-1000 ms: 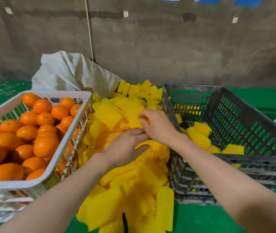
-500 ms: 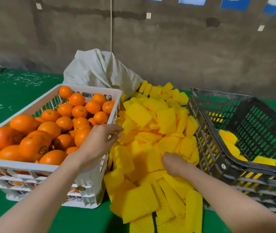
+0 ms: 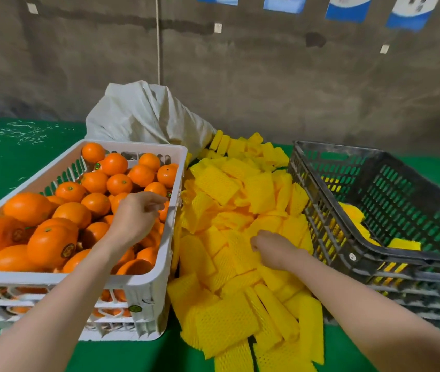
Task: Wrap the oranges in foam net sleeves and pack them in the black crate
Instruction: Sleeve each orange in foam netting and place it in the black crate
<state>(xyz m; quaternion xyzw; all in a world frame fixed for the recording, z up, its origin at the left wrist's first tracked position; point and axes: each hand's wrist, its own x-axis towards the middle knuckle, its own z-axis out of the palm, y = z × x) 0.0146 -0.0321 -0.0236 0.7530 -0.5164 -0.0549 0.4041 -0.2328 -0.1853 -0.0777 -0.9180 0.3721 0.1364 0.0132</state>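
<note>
Black plastic slatted crate (image 3: 401, 261) nearly empty; round bare oranges (image 3: 52, 237) plenty. Left hand (image 3: 135, 218) slack, empty; right hand (image 3: 273, 249) on yellow foam net sleeves (image 3: 224, 320), grip unclear.

Oranges (image 3: 49, 242): we saw glossy peel, finely dimpled, catching the light.
White crate (image 3: 143, 284): we found smooth moulded plastic with a slight sheen.
Foam net sleeves (image 3: 224, 326): we noted soft yellow foam, matt, with an open mesh texture.
Black crate (image 3: 401, 261): we saw hard plastic, dull and dusty, its rim scuffed grey.
Sack (image 3: 143, 116): thin, off-white and creased; we could not tell woven plastic from cloth.
Surface (image 3: 12, 162): we saw a flat green covering, matt.
Wall (image 3: 267, 89): it looked to us like rough grey cement, matt and stained.
</note>
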